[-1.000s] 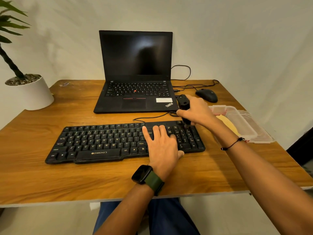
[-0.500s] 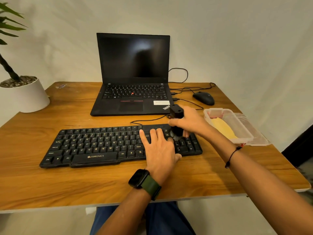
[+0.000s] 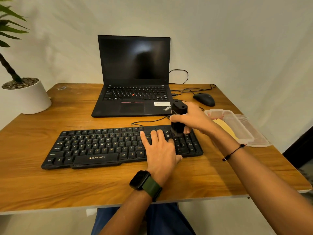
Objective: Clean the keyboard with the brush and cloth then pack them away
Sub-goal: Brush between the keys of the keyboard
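Right grip: the right hand [image 3: 194, 120] is curled round the black brush [image 3: 178, 118], held upright, bristles down on the keys at the keyboard's right end
Left grip: the left hand [image 3: 160, 150] lies flat, fingers straight, pressing the keyboard [image 3: 101, 146] beside the number pad
Brushing well: short light strokes along the key rows, bristles reaching the gaps, left hand steadying the board on the tabletop [image 3: 50, 184]
Cloth: yellow cloth [image 3: 223, 128] lies in the clear box [image 3: 243, 129] just right of the keyboard
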